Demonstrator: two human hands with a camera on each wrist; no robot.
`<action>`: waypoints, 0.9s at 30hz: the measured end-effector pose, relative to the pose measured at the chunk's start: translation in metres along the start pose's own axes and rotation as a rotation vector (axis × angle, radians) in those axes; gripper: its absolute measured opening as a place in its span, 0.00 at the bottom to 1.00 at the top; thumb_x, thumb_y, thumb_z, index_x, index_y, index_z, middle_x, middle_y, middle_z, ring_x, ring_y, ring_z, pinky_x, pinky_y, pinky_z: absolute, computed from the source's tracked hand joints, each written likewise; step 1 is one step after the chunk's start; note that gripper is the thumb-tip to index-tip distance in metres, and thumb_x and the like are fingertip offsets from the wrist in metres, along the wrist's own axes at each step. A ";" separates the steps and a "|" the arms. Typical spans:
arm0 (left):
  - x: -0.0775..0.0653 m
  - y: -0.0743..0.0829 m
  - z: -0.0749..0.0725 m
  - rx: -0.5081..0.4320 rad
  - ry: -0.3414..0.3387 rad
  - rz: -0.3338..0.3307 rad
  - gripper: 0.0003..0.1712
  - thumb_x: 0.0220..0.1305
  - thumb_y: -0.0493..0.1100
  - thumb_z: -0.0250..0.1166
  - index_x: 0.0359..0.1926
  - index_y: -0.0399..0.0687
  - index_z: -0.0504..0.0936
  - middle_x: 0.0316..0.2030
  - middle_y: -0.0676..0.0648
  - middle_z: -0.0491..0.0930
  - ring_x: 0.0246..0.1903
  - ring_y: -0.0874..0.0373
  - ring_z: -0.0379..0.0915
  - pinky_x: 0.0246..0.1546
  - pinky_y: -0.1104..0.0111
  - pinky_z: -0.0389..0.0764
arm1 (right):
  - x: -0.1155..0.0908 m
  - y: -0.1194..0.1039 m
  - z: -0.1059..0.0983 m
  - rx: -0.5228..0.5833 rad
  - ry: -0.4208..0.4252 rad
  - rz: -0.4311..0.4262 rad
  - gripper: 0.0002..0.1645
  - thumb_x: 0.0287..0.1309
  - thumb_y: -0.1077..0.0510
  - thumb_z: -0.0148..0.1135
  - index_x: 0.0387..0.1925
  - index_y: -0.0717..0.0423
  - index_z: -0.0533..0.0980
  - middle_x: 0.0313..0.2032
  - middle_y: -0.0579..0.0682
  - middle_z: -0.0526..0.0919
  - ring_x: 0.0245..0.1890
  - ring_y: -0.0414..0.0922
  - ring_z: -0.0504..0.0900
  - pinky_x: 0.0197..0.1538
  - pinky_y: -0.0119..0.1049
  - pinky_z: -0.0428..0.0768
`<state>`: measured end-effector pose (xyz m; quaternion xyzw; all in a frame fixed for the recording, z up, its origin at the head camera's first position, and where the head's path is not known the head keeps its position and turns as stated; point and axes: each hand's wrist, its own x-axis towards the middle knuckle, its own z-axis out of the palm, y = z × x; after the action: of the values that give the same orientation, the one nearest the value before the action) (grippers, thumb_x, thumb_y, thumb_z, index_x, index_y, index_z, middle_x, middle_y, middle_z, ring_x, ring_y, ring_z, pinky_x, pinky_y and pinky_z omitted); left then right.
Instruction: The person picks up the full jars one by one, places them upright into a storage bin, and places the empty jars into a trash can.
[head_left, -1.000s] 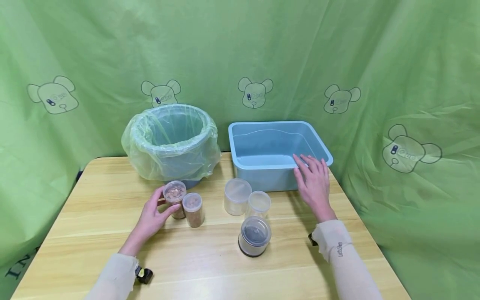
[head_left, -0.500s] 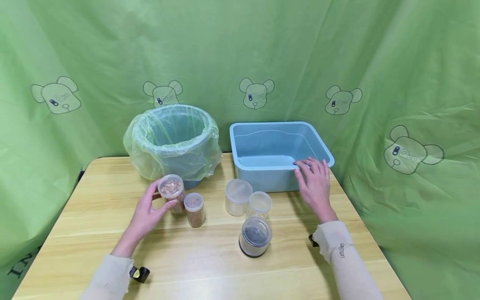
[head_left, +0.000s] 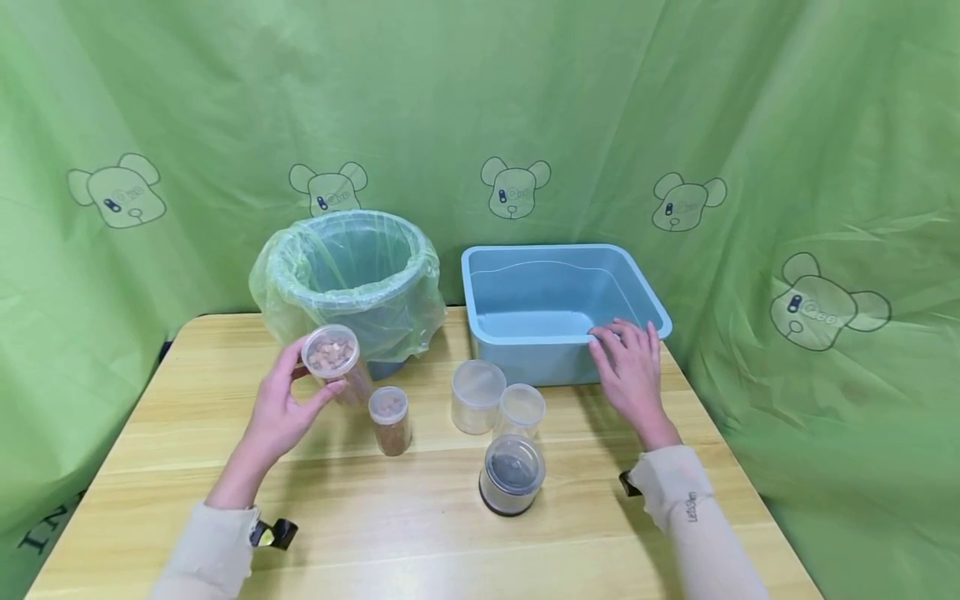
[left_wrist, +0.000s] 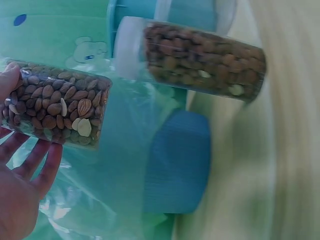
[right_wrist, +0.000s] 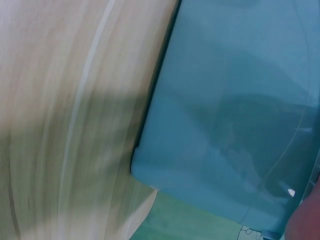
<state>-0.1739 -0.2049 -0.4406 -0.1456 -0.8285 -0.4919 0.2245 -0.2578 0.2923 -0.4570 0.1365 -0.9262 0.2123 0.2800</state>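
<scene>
My left hand (head_left: 281, 412) grips a clear jar of almonds (head_left: 341, 375) by its upper part, thumb on one side and fingers on the other. The jar is raised and slightly tilted in front of the lined bin. In the left wrist view the almonds (left_wrist: 55, 102) show through the jar wall. A second, smaller-looking almond jar (head_left: 391, 425) with a whitish lid stands upright on the table just right of it. Away to the right, my right hand (head_left: 632, 371) rests at the near rim of a blue rectangular tub (head_left: 540, 340), fingers loosely bent over it and holding nothing loose.
A round bin (head_left: 360, 304) with a thin green bag over its rim stands at the back left. Two frosted-lid clear jars, a wider one (head_left: 477, 404) and a narrower one (head_left: 521, 408), stand mid-table. Nearer is a dark-lidded jar (head_left: 510, 479). A green curtain (head_left: 585, 108) hangs behind.
My left hand has lifted its almond jar off the table and drawn it up and left, away from the other almond jar. The right hand's fingers have bent more at the tub rim.
</scene>
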 end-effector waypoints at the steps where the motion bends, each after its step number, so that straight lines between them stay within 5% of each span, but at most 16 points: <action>1: 0.002 0.002 -0.001 -0.008 0.008 0.012 0.43 0.56 0.30 0.75 0.72 0.39 0.68 0.61 0.38 0.78 0.55 0.70 0.73 0.59 0.80 0.73 | 0.000 0.000 -0.001 0.002 -0.008 0.001 0.19 0.77 0.50 0.51 0.53 0.57 0.80 0.58 0.64 0.78 0.70 0.65 0.66 0.79 0.66 0.40; 6: 0.013 0.012 -0.005 -0.048 0.038 0.035 0.43 0.56 0.27 0.74 0.72 0.39 0.68 0.63 0.37 0.76 0.59 0.75 0.69 0.59 0.83 0.72 | 0.001 -0.003 -0.003 0.006 -0.036 -0.001 0.19 0.78 0.50 0.49 0.53 0.58 0.80 0.58 0.64 0.78 0.71 0.65 0.65 0.79 0.66 0.37; 16: 0.043 0.033 0.010 -0.108 0.027 0.054 0.41 0.59 0.30 0.74 0.72 0.40 0.68 0.63 0.38 0.77 0.59 0.64 0.72 0.62 0.77 0.73 | 0.001 -0.019 0.000 0.014 -0.047 -0.032 0.16 0.76 0.52 0.54 0.51 0.58 0.81 0.55 0.64 0.80 0.69 0.65 0.68 0.79 0.67 0.37; 27: 0.077 0.053 0.041 -0.180 -0.033 0.043 0.40 0.62 0.37 0.75 0.72 0.40 0.67 0.62 0.38 0.76 0.60 0.43 0.76 0.64 0.51 0.77 | -0.004 -0.033 0.003 0.020 -0.036 -0.029 0.16 0.75 0.52 0.55 0.51 0.57 0.82 0.54 0.63 0.81 0.68 0.63 0.70 0.79 0.67 0.39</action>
<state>-0.2245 -0.1418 -0.3784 -0.1908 -0.7814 -0.5569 0.2072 -0.2439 0.2623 -0.4506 0.1565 -0.9268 0.2149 0.2651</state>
